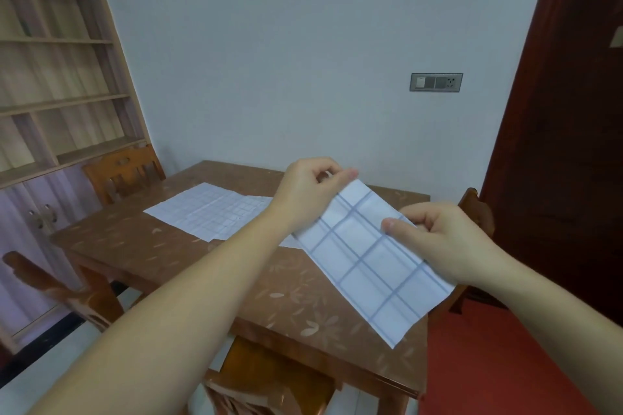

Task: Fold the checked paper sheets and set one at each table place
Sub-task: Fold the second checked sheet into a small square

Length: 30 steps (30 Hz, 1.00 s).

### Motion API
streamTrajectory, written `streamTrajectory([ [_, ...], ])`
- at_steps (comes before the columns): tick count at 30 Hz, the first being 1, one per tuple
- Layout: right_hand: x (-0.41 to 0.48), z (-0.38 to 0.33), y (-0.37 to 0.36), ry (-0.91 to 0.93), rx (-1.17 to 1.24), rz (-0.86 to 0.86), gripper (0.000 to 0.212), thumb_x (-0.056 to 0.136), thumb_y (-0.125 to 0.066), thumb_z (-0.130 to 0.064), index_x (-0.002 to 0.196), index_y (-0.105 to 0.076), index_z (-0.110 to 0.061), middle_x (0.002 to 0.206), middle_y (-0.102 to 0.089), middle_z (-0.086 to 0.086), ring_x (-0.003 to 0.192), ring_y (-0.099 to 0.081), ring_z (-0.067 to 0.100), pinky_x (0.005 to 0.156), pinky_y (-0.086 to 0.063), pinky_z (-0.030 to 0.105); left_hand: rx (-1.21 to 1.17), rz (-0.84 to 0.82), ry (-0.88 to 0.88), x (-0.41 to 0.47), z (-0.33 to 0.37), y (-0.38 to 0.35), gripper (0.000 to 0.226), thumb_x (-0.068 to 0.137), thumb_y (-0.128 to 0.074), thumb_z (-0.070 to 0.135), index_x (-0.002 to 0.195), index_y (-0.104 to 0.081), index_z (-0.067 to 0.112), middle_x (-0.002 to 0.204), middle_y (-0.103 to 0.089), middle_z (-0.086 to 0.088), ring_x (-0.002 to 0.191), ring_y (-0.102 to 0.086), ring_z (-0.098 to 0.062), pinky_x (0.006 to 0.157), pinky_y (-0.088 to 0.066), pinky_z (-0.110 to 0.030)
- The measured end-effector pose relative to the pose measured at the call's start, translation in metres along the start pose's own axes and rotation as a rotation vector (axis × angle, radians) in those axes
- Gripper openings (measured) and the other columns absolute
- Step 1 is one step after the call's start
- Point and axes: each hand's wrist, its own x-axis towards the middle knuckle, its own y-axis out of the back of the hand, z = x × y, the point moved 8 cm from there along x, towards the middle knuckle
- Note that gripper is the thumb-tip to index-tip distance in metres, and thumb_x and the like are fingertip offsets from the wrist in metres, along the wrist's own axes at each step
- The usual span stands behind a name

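1. Over at the far left I see a pale wooden bookshelf unit (57,54) against the wall and an orange-brown wooden chair (126,172) tucked at the table's far left corner. No folded sheet lies at that place yet.

2. Moving right, the brown table with its leaf-patterned top (141,246) carries the flat white sheets with fine blue checks (215,210), spread unfolded and overlapping near the far side.

3. My left hand (308,190) is raised above the table, thumb and forefinger pinched shut on the top corner of the white paper sheet with broad blue checks (367,263).

4. That sheet hangs in the air between my two hands, above the table's right part, already narrowed to a long strip. Its long axis runs from the upper left at my left fingers down to the lower right, ending past the table's near right edge.

5. My right hand (441,239) grips the strip's right edge about midway, thumb on top and fingers curled behind it.

6. I judge the next fold turns on that axis: the free lower end lies below and nearer my right hand, so that hand is better placed to bring it up toward the pinched top corner.

7. Farther right stands a dark red-brown wooden door (556,111).
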Motion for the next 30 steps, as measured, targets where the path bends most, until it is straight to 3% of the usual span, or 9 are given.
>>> streamTrajectory([
  [2,-0.001,-0.003,0.005,0.010,0.016,0.022,0.038,0.094,-0.061,-0.030,0.074,-0.070,0.001,0.060,-0.064,0.018,0.053,-0.057,0.017,0.053,-0.042,0.025,-0.336,0.118,0.233,-0.003,-0.033,0.001,0.037,0.094,-0.061,0.040,0.070,-0.068,0.012,0.056,-0.054,0.001,0.053,-0.051,-0.011,0.057,-0.039,-0.025],
  [4,-0.002,-0.003,0.016,0.003,0.104,0.116,0.034,0.095,-0.060,-0.025,0.072,-0.072,-0.003,0.059,-0.069,0.009,0.053,-0.063,0.012,0.051,-0.046,0.020,-0.832,-0.033,0.487,-0.017,-0.055,-0.033,0.068,0.093,-0.044,0.064,0.106,-0.070,0.002,0.095,-0.069,-0.016,0.094,-0.069,-0.031,0.085,-0.050,-0.036],
  [7,-0.003,0.004,0.027,-0.006,0.219,0.257,0.032,0.097,-0.057,-0.022,0.069,-0.073,-0.018,0.061,-0.073,-0.003,0.054,-0.067,0.007,0.048,-0.048,0.016,-1.186,-0.305,0.610,-0.042,-0.048,-0.079,0.103,0.079,-0.022,0.085,0.138,-0.053,0.007,0.138,-0.056,-0.021,0.128,-0.053,-0.036,0.114,-0.032,-0.052],
  [9,-0.004,0.014,0.029,-0.007,0.200,0.322,0.033,0.098,-0.054,-0.023,0.071,-0.073,-0.021,0.065,-0.074,-0.004,0.057,-0.069,0.007,0.050,-0.052,0.019,-1.050,-0.324,0.580,-0.054,-0.038,-0.089,0.099,0.077,-0.028,0.085,0.136,-0.056,0.010,0.136,-0.059,-0.017,0.125,-0.057,-0.032,0.113,-0.035,-0.053],
  [14,-0.011,0.040,0.027,-0.090,0.272,0.304,0.027,0.099,-0.052,-0.023,0.085,-0.074,-0.017,0.078,-0.077,-0.003,0.070,-0.073,0.009,0.057,-0.055,0.019,-0.448,-0.243,0.345,-0.051,-0.028,-0.080,0.017,0.095,-0.062,0.028,0.108,-0.070,0.021,0.112,-0.074,-0.002,0.102,-0.071,-0.017,0.097,-0.053,-0.044],
  [20,-0.012,0.057,0.028,-0.227,0.443,0.075,0.025,0.099,-0.048,-0.011,0.101,-0.072,-0.016,0.093,-0.077,0.008,0.081,-0.072,0.024,0.077,-0.051,0.042,-0.431,-0.348,0.340,-0.051,-0.022,-0.077,0.012,0.097,-0.060,0.021,0.104,-0.070,0.022,0.108,-0.075,0.002,0.100,-0.071,-0.017,0.089,-0.057,-0.034],
  [24,-0.015,0.059,0.031,-0.215,0.482,0.027,0.031,0.100,-0.044,-0.006,0.102,-0.072,-0.018,0.081,-0.075,0.001,0.062,-0.064,0.013,0.060,-0.047,0.033,-0.586,-0.341,0.433,-0.054,-0.030,-0.079,0.022,0.099,-0.053,0.012,0.114,-0.068,0.013,0.115,-0.072,-0.009,0.103,-0.070,-0.023,0.088,-0.056,-0.035],
  [28,-0.015,0.059,0.032,-0.185,0.449,-0.004,0.036,0.099,-0.045,-0.002,0.096,-0.077,-0.017,0.078,-0.073,-0.001,0.055,-0.058,0.011,0.054,-0.048,0.026,-0.704,-0.303,0.529,-0.056,-0.033,-0.079,0.024,0.096,-0.054,0.006,0.117,-0.067,0.008,0.103,-0.069,-0.014,0.078,-0.067,-0.022,0.057,-0.051,-0.025],
  [30,-0.014,0.055,0.035,-0.160,0.380,0.010,0.039,0.098,-0.046,-0.001,0.087,-0.079,-0.019,0.081,-0.074,0.002,0.058,-0.057,0.015,0.058,-0.048,0.028,-0.688,-0.286,0.589,-0.058,-0.037,-0.078,0.024,0.097,-0.054,0.011,0.117,-0.066,0.011,0.099,-0.066,-0.015,0.078,-0.060,-0.026,0.056,-0.045,-0.026],
])
